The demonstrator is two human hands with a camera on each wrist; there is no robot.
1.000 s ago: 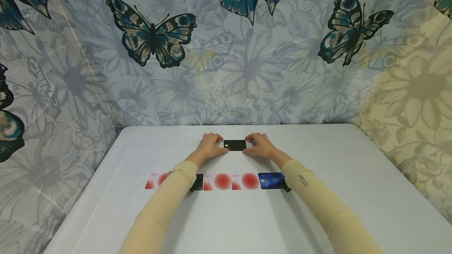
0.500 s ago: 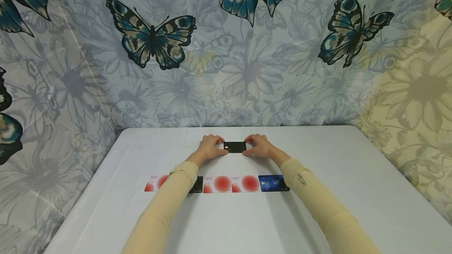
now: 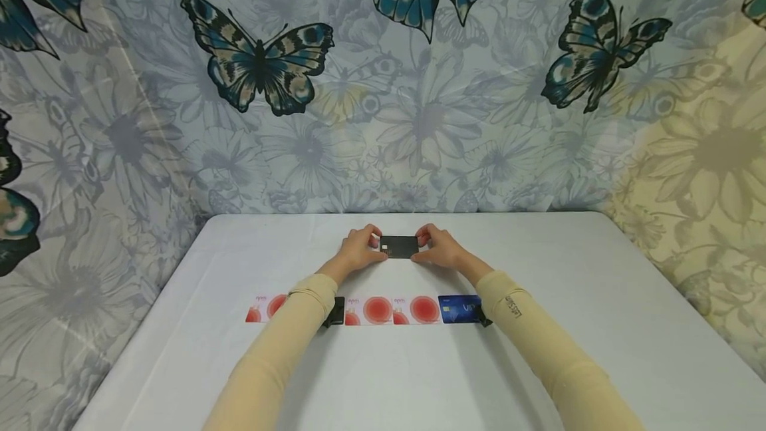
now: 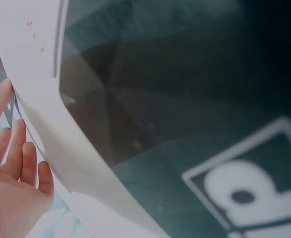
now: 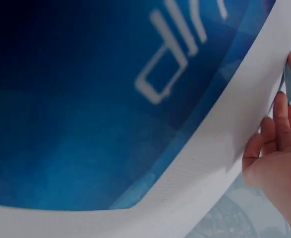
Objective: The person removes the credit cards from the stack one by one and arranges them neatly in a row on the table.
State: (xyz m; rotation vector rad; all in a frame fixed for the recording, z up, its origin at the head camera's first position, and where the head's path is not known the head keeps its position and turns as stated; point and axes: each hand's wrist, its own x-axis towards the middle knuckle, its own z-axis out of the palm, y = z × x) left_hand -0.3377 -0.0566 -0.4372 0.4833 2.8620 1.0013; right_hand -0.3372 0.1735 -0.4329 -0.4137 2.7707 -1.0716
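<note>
A black bank card (image 3: pixel 399 247) with a small chip at its left is held near the far edge of the table, its face turned up toward the head camera. My left hand (image 3: pixel 358 248) pinches its left end between thumb and fingers. At the opposite end, my right hand (image 3: pixel 439 247) pinches it the same way. In the left wrist view the left hand (image 4: pixel 16 183) shows at the left edge, fingertips on a thin dark card edge. The right wrist view has the right hand (image 5: pixel 274 148) at its right side, thumb and fingers at the card's other end.
Nearer on the white table (image 3: pixel 395 378) lies a row of cards: white-and-red cards (image 3: pixel 377 309), a second black card (image 3: pixel 338 311) partly under the left sleeve (image 3: pixel 269 344), and a blue VIP card (image 3: pixel 459 309) by the right sleeve (image 3: pixel 544 344). Behind hangs a butterfly-patterned cloth (image 3: pixel 419 125).
The black card has tilted up slightly, its far edge rising with the fingers of both hands. Both hands keep their pinch at its ends. The row of cards stays as it was.
</note>
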